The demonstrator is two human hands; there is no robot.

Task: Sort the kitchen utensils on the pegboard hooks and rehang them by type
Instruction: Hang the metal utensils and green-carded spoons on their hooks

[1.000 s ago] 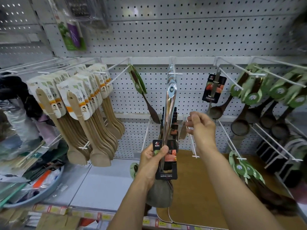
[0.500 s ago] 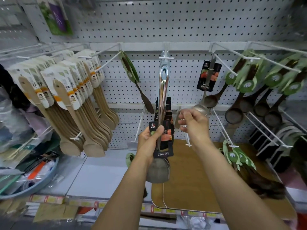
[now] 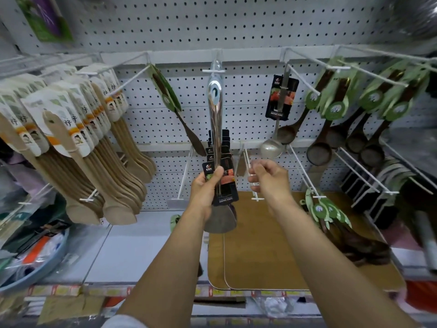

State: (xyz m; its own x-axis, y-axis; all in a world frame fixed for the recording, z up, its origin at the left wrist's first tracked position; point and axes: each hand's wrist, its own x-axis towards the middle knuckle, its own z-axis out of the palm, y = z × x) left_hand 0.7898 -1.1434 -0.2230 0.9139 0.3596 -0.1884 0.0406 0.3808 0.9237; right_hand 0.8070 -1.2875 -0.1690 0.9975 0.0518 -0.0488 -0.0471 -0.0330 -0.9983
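Nearest the camera, low in the frame, two bare forearms reached up toward the display. At centre the left hand [image 3: 206,188] had its grip closed round the steel spatula [image 3: 215,143] low on the handle, thumb pressed over its black label card [image 3: 224,185], the blade hanging below the fist and the eyelet end pointing up toward the centre hook [image 3: 214,71]. Just to its right, the right hand [image 3: 268,177] pinched the shaft of a lower white hook [image 3: 251,176], fingers curled about the wire. Beneath them, wooden cutting boards [image 3: 260,245] lay on the shelf. Farther back, more carded spatulas hung behind the held one; a steel ladle [image 3: 272,146] hung to the right of centre, dark wooden ladles [image 3: 331,143] on the right, pale wooden rice paddles [image 3: 89,162] on the left, all against the pegboard [image 3: 236,24]. The spatula looked stiff, smooth and probably slippery on its polished handle, moderately heavy and weighted toward the blade; holding it at the card, where paper gives friction, seemed sound, with the eyelet left free for threading onto a hook.
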